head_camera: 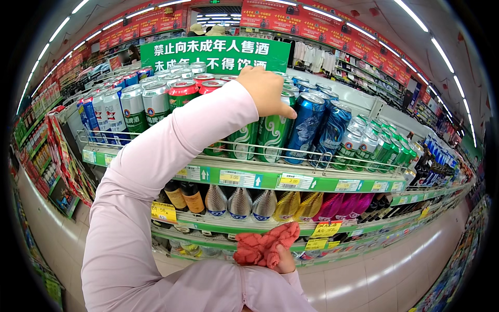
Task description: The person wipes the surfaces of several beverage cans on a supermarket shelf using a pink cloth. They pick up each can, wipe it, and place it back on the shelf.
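My left hand [265,89] reaches over the top shelf, its arm crossing the view in a pale pink sleeve. It is bent down over the tops of green beer cans with white swirls [271,136]. The thumb lies along a can's upper right side, near a blue can with a lion picture [306,124]. My fingertips are hidden behind the hand, so a grip cannot be told. Low in front of my body, my right hand [285,260] clutches a crumpled coral-red cloth [255,247].
A thin wire rail [249,146] runs along the shelf front above price tags [234,178]. Silver and green cans [134,103] stand left of my hand. Silver, gold and magenta teardrop-shaped bottles [240,202] fill the shelf below. Behind stands a green sign [214,54] bearing writing.
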A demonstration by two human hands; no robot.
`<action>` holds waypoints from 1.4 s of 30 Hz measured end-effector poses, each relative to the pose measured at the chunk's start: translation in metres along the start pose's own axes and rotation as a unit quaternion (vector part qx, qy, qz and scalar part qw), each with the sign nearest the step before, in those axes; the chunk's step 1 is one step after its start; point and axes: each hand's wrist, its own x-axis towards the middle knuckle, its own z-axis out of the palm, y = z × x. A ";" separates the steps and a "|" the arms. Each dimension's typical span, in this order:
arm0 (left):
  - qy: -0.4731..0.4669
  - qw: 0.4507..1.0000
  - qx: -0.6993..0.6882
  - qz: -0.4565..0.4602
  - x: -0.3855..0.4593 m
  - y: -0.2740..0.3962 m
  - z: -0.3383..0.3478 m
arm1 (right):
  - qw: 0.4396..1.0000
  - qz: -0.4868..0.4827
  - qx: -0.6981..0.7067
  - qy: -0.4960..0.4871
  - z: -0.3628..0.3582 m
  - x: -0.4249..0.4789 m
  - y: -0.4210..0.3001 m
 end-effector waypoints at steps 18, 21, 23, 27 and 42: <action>0.227 0.804 -0.549 0.024 -0.139 0.017 -0.028 | 0.969 -0.239 -0.060 0.013 0.063 0.031 -0.079; 0.164 0.838 -0.520 0.010 -0.177 0.023 0.022 | 0.955 -0.260 -0.125 -0.063 0.104 0.051 -0.101; 0.183 0.805 -0.563 -0.038 -0.193 0.036 0.054 | 0.953 -0.226 -0.167 -0.117 0.130 0.058 -0.097; 0.200 0.664 -0.701 -0.164 -0.192 0.043 0.092 | 0.949 -0.111 -0.255 -0.151 0.157 0.064 -0.070; 0.234 0.770 -0.594 0.025 -0.221 0.054 0.128 | 0.946 -0.196 -0.219 -0.137 0.167 0.063 -0.066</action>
